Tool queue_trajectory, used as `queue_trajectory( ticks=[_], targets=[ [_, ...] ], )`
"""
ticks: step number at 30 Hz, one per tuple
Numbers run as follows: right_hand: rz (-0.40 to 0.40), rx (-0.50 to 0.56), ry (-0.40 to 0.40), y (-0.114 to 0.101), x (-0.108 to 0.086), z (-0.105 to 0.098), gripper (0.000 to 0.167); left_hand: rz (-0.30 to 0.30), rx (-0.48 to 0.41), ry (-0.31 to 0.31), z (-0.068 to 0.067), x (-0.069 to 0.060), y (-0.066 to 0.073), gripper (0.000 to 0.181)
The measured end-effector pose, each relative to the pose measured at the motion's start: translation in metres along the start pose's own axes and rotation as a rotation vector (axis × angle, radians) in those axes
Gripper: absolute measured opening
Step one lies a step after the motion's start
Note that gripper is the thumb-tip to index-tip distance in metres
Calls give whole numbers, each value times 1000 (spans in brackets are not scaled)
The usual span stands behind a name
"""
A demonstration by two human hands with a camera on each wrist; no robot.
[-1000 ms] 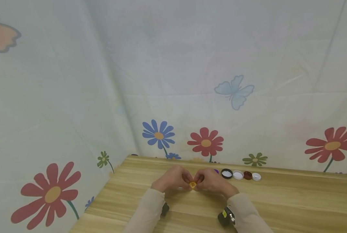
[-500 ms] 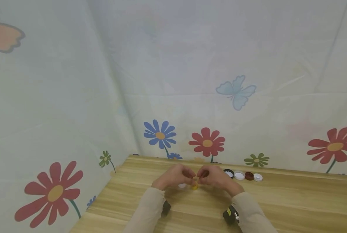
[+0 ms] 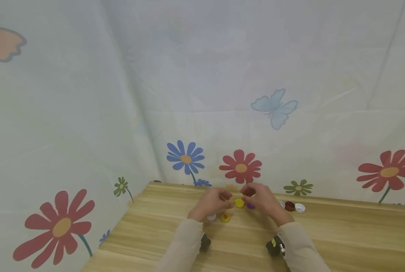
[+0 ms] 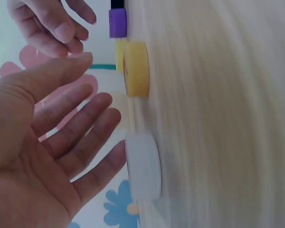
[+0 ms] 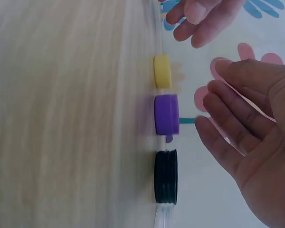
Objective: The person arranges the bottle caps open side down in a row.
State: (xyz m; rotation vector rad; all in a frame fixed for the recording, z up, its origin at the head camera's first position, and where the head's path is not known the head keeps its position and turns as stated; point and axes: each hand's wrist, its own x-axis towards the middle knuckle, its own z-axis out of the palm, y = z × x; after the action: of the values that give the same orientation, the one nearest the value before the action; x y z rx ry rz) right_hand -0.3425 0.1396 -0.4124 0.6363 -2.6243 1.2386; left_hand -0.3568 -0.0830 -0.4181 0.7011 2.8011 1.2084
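Observation:
My left hand [image 3: 213, 203] hovers over the table with its fingers loosely spread and nothing in them. Beside it on the wood lie an orange-yellow bottle cap [image 3: 225, 218] and a white cap [image 4: 143, 166], partly hidden by the hand in the head view. My right hand [image 3: 261, 198], also holding nothing, is raised above a purple cap [image 5: 166, 114]. Between the two hands sits a bright yellow cap [image 3: 239, 203]. A black ridged cap [image 5: 166, 177] stands past the purple one; in the head view the right hand hides it.
The row goes on to the right with a clear-white cap [image 3: 282, 204], a brown cap [image 3: 289, 206] and a white cap [image 3: 300, 207]. A flowered cloth [image 3: 202, 94] hangs behind the wooden table [image 3: 342, 234].
Both hands held the orange-yellow cap a second ago; now it lies on the table, released. The hands have drawn apart and moved toward the back right, uncovering the bright yellow cap.

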Motion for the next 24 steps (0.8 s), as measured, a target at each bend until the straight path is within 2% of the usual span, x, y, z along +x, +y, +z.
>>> queue_trajectory(
  ticks=[5,10,16,24],
  targets=[
    [14,-57,9,4,3,-4,23,-26,-15,15,9,10,7,32],
    [23,-86,-41,9,7,-4,31,-58,-3,28,14,15,12,30],
    [22,-113,-98,12,8,-1,33,-83,21,18,19,17,9,27],
    [61,-103,-114,16,8,5,32,-74,15,12,22,17,5,25]
  ],
)
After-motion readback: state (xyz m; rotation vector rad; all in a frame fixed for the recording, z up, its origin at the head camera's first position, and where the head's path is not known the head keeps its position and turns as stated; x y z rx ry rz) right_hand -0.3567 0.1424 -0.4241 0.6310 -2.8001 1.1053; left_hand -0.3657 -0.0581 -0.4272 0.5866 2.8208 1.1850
